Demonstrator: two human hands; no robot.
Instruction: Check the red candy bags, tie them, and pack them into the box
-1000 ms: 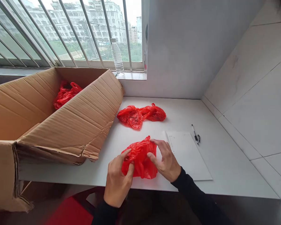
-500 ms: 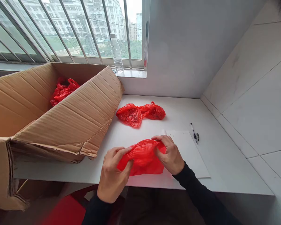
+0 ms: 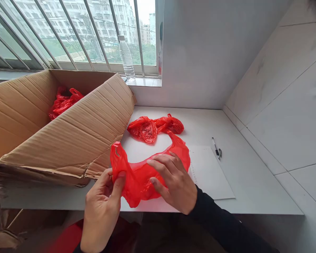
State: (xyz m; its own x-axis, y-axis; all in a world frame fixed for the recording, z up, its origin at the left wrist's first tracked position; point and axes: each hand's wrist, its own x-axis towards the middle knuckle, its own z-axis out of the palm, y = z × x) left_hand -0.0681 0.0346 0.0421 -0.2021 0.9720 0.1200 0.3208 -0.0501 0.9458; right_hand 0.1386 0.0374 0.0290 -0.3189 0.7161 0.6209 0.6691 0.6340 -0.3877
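The thin bag point(image 3: 135, 177) at the near edge is bright, glossy red. The crumpled bag point(image 3: 154, 127) farther back and the bags in the box point(image 3: 61, 103) at far left share that red. The cardboard box point(image 3: 68, 140) is ribbed brown. The table point(image 3: 226, 126) and paper point(image 3: 213, 172) are white, and the pen point(image 3: 215, 148) and sleeve point(image 3: 226, 228) are black.

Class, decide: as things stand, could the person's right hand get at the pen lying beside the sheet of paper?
Probably yes. The right hand rests on the red bag, and only the flat sheet of paper lies between it and the pen; nothing blocks.
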